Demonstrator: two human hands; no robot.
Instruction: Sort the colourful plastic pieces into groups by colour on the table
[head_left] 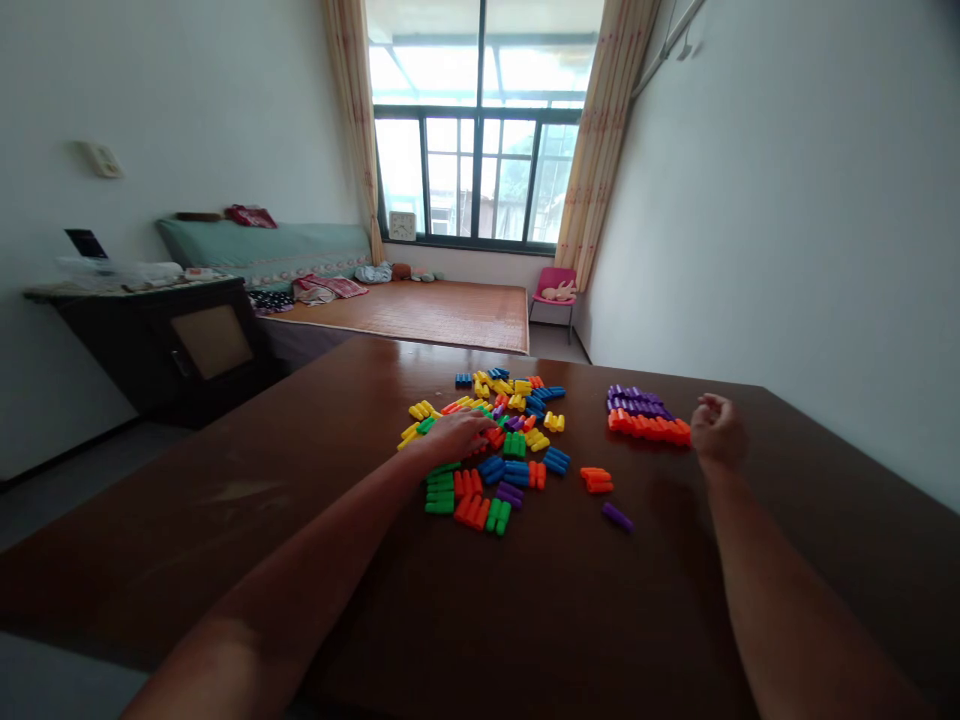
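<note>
My left hand (459,436) lies over a loose pile of plastic building pieces, fingers stretched out among the red pieces (496,437) and green pieces (514,445). Whether its fingertips grip any piece is hidden. On the right, my right hand (718,432) is closed, its fingers curled, beside the right end of a row of orange pieces (649,427). Whatever its fingers may hold cannot be made out. Rows of purple pieces (637,402) lie just behind the orange row. Nearer to me are a small orange cluster (597,480) and a single purple piece (617,516).
All the pieces lie on a brown glossy table (375,600). Beyond its far edge stands a bed with a woven mat (450,310). A dark cabinet (202,340) is to the left, and a pink chair (554,284) is by the right wall.
</note>
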